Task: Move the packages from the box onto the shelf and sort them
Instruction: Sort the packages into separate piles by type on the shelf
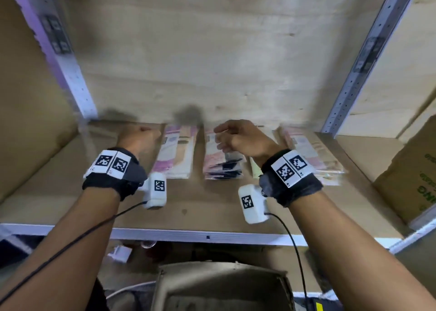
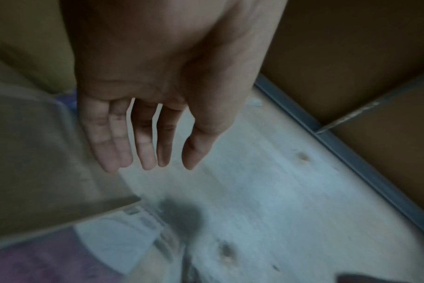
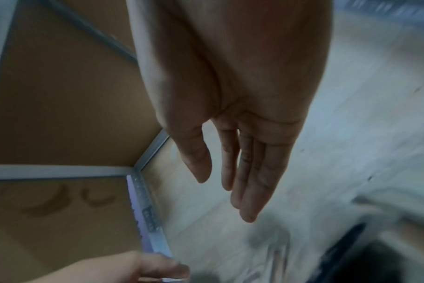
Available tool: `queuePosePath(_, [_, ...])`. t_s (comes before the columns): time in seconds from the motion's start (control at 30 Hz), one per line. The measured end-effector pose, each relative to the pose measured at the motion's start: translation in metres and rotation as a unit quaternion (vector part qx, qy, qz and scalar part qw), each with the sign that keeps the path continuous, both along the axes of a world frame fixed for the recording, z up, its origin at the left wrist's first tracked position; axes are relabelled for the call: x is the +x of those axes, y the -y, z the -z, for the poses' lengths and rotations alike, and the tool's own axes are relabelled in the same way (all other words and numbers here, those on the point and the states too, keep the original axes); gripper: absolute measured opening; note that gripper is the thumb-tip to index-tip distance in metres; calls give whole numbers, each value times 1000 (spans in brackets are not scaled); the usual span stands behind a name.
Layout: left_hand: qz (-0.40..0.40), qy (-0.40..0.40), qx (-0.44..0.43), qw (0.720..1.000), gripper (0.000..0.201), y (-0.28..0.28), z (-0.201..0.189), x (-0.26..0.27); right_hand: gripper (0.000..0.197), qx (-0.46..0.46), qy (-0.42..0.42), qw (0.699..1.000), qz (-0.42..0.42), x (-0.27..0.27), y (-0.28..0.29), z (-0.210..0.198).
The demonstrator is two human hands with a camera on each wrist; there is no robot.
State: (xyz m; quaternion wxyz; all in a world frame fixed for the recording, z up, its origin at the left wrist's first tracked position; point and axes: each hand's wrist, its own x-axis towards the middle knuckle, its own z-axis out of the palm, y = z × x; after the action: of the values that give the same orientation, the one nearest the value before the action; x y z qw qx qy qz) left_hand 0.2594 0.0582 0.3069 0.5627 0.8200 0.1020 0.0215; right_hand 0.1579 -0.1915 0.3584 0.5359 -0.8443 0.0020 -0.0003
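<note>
Several stacks of flat packages lie in a row on the wooden shelf [image 1: 193,207]: a pink stack [image 1: 177,155], a stack with dark packages on top [image 1: 223,166], a thin greenish one [image 1: 254,171] and a pale pink stack [image 1: 311,155]. My left hand [image 1: 141,133] hovers just left of the pink stack. My right hand [image 1: 224,138] hovers over the far end of the middle stack. In the wrist views both hands, left [image 2: 167,166] and right [image 3: 224,199], show straight fingers and hold nothing. The grey box [image 1: 221,284] stands below the shelf edge.
Metal uprights [image 1: 354,74] frame the shelf bay. A cardboard panel [image 1: 35,122] closes the left side. A brown carton with green print [image 1: 412,173] stands on the neighbouring shelf at right. Bare shelf board lies in front of the stacks.
</note>
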Motion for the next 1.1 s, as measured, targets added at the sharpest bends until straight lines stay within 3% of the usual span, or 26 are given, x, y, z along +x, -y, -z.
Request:
queuePosePath(0.17, [77,-46,4,996,37,-17,13,11,44,-83,-47,995,-7,56,-70,14])
queuePosePath(0.27, [122,-52,13,991,43,-15,18,21,19,-150,-77,986,14,80,-91,24])
queuePosePath(0.33, [139,-72,10,988,51,-14,24,26,14,-168,-99,980,36,92,-99,32])
queuePosePath(0.43, [131,-87,7,987,63,-14,36,33,33,-163,-121,977,58,103,-104,43])
queuePosePath(0.5, [135,-83,3,987,62,-13,40,35,37,-175,-136,974,49,104,-107,45])
queuePosePath(0.6, [143,-72,16,987,52,-11,45,37,21,-170,-149,971,75,107,-111,49])
queuePosePath(0.73, [155,-69,-2,985,40,-11,45,35,42,-124,-123,978,110,110,-109,54])
queuePosePath(1.1, [175,-54,-54,982,31,-6,53,38,62,-62,-131,983,112,109,-104,59])
